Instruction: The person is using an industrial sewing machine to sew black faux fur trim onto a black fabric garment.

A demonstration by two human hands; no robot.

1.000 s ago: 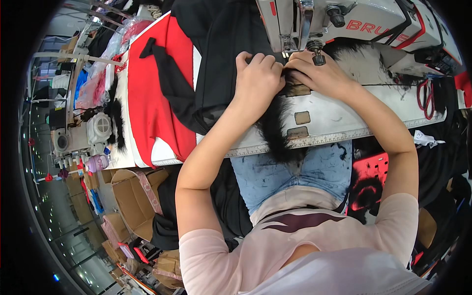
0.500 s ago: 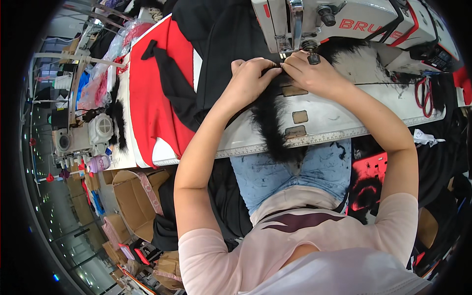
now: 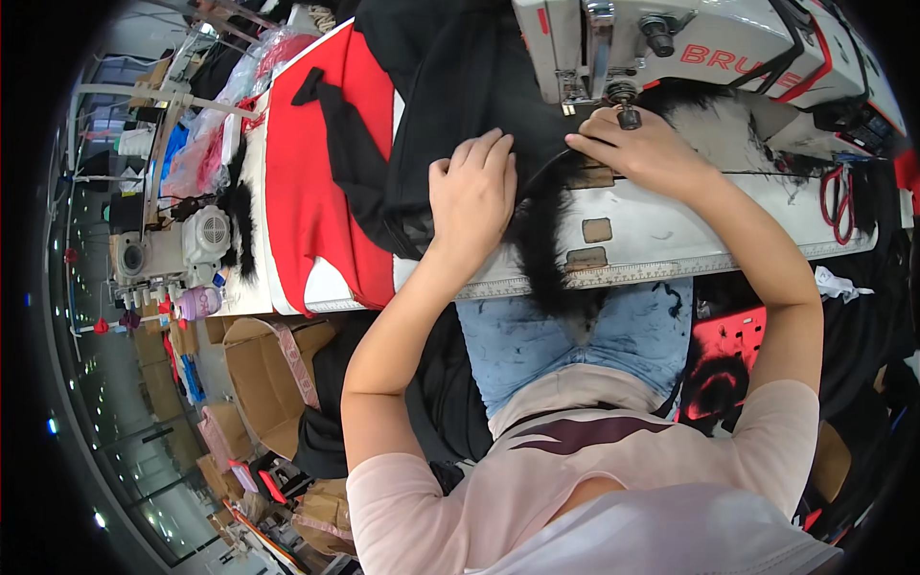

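Note:
My left hand (image 3: 474, 192) lies on black fabric (image 3: 450, 86) with its fingers loosely bent and slightly apart, just left of a black fur strip (image 3: 541, 249) that hangs toward my lap. My right hand (image 3: 637, 149) is closed on the fabric's edge, where the fur joins it, just below the needle area of a white sewing machine (image 3: 565, 43); its fingertips are partly under a tension knob (image 3: 628, 115). Left of the black fabric lies red fabric (image 3: 297, 192) with a narrow black piece across it.
A white worktable (image 3: 671, 230) has a ruler along its front edge. Red-handled scissors (image 3: 839, 206) lie at the right. At the left are plastic bags (image 3: 216, 144), a motor-like housing (image 3: 206, 230) and an open cardboard box (image 3: 259, 374). Black cloth is piled beside my lap.
My left hand has left the spot by the needle and moved down and left onto the black fabric, its fingers loosening. My right hand stays by the needle. The view has shifted slightly.

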